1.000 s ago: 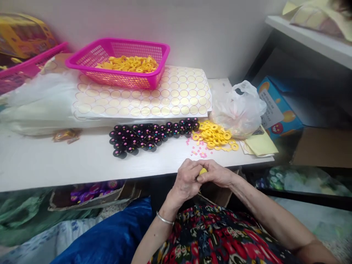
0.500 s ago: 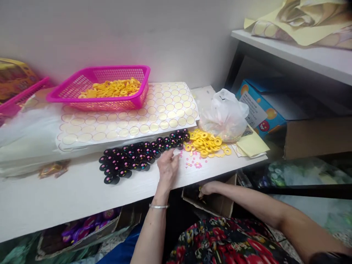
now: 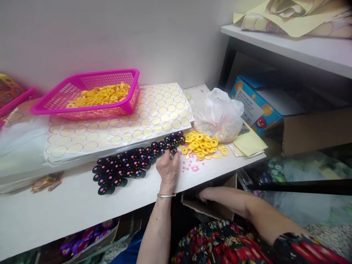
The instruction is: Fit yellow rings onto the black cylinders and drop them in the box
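My left hand (image 3: 167,167), with a silver bangle at the wrist, rests on the white table (image 3: 66,205). Its curled thumb and fingers close round a small black cup (image 3: 173,150) at the near right end of a cluster. The other black cups (image 3: 121,165) stand close together, with pink and coloured bits inside. Right of this hand lie a pile of yellow rings (image 3: 202,143) and scattered small pink pieces (image 3: 194,168). Below the table edge, my right hand (image 3: 204,194) reaches into a cardboard box (image 3: 209,211); its fingers are hidden in shadow.
A pink basket (image 3: 82,112) of yellow rings sits on sticker sheets (image 3: 165,117) behind the cups. A tied plastic bag (image 3: 220,113) and folded yellow paper (image 3: 250,141) lie to the right. A blue box (image 3: 247,106) is under a shelf (image 3: 275,46). Purple items (image 3: 85,238) are below.
My left hand has closed its fingers on a black cup at the cluster's right end. My right hand has gone deeper into the box, and the yellow piece at its fingers is out of sight.
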A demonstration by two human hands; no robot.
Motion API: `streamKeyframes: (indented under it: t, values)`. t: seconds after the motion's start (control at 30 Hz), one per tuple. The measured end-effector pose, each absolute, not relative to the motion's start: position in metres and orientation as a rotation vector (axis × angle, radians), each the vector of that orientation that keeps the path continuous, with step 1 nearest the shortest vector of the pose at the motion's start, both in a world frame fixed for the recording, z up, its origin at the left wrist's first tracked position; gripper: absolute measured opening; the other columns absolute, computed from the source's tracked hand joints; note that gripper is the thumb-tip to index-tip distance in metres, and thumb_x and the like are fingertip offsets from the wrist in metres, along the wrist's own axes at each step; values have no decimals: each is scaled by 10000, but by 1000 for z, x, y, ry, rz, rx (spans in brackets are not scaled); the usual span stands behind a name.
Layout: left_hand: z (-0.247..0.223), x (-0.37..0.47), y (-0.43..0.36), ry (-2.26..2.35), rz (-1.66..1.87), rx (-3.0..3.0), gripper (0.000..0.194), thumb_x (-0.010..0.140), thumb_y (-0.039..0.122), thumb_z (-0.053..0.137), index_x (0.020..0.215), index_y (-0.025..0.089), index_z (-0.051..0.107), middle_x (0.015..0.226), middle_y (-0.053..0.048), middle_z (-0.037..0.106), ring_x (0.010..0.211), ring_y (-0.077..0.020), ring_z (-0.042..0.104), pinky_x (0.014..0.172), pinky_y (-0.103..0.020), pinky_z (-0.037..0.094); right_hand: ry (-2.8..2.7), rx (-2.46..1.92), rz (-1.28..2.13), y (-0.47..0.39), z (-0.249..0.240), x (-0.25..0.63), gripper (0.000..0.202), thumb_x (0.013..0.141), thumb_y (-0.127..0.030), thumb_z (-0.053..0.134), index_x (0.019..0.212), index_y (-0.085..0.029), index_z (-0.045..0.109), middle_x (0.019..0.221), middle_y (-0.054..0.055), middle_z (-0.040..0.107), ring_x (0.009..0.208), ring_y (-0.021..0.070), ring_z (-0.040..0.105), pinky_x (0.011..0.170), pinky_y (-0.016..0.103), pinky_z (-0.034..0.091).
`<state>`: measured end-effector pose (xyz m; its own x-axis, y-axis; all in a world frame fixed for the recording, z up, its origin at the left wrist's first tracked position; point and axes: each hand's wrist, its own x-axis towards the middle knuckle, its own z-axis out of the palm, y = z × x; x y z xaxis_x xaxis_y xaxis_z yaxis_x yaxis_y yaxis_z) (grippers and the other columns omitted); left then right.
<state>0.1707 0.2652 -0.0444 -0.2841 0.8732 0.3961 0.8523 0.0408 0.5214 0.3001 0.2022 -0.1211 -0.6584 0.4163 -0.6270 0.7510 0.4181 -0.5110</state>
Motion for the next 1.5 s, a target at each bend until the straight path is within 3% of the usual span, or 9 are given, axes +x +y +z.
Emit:
streamKeyframes:
  t: [0.13,0.27,0.4,0.53,0.9,1.1,1.2,1.4,1.5]
  values:
    - [-37,150,240,2136,1181,1798,289,721,357,577,530,174,461,472,63,347,469,-67,322,521,-210,267,2226,868,-1096,201,-83,314,156,648,-43,637,569,-157,564,527,-4,504,518,130,504,493,246,388]
    - [-41,135,217,2033,1157,1662,275,685,338,611,513,177,469,467,64,335,477,-72,333,521,-206,298,2583,777,-1356,219,-19,341,102,790,-130,512,779,-164,607,677,-13,582,600,94,501,543,201,347]
    - [-56,132,209,1912,1161,1585,172,660,321,630,586,175,576,479,65,360,478,-70,327,503,-196,309,3012,1449,-516,255,14,338,206,869,-166,413,767,-130,588,771,57,562,702,136,468,593,249,290]
    - [-65,132,209,1854,1214,1508,162,655,329,642,700,173,645,496,66,368,491,-71,327,495,-189,311,3011,1537,-52,291,10,322,178,841,-125,438,749,-127,590,876,83,558,812,177,454,607,279,260]
    - [-73,130,207,1763,1223,1506,226,636,333,682,798,176,677,540,58,430,518,-75,367,522,-204,330,2959,1204,-229,281,-18,312,225,854,-202,454,687,-144,592,811,66,545,769,172,427,581,283,224]
    - [-71,131,208,1749,1220,1491,211,638,299,668,817,189,686,538,55,443,524,-83,391,528,-201,344,2923,1172,-211,278,-25,303,160,797,-81,433,777,-125,585,838,98,547,797,186,442,609,288,269]
    - [-66,130,206,1718,1336,1489,350,585,300,720,911,184,674,636,39,522,523,-72,399,505,-198,344,3011,1306,-556,273,-19,299,142,800,-91,423,779,-124,560,830,84,536,772,164,454,637,276,311]
    - [-32,146,181,1603,1747,1007,152,691,267,678,794,156,670,712,-1,569,571,-66,446,548,-204,369,2156,1592,-2625,250,-1,288,224,715,-356,593,682,-153,502,522,-42,417,469,73,333,453,208,250]
    - [-15,164,171,1383,1583,637,160,695,289,672,735,134,668,601,10,548,478,-47,394,451,-191,291,1822,1572,-2947,238,3,284,282,609,-370,693,652,-148,525,490,-54,415,434,53,298,425,204,195]
